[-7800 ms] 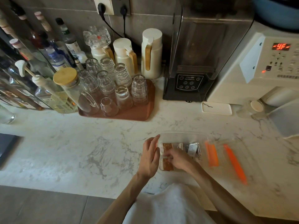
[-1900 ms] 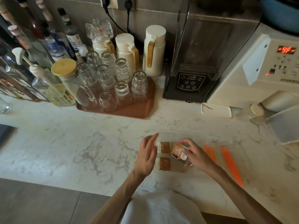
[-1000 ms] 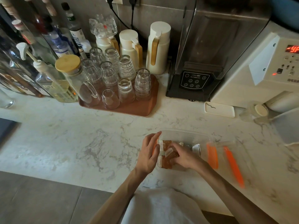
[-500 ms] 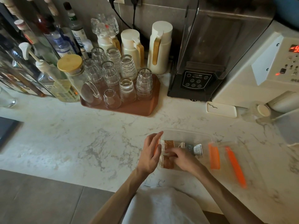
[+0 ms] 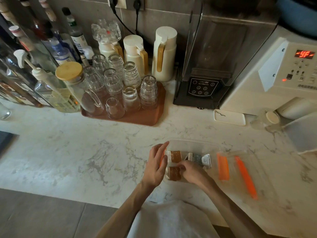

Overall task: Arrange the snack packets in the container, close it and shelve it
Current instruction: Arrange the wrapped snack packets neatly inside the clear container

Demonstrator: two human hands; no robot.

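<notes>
**Snack packets, small, brown and grey, squared into rows**

Left hand, fingers straight, braces the clear plastic container on the white marble counter, likely against sliding. Right hand pinches 1 brown packet inside, seemingly straightening it. Clear orange-clipped lid lies just beside.

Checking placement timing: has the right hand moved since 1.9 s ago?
Yes. The right hand went left, away from the orange latch, down onto the brown packet in the container.
</notes>
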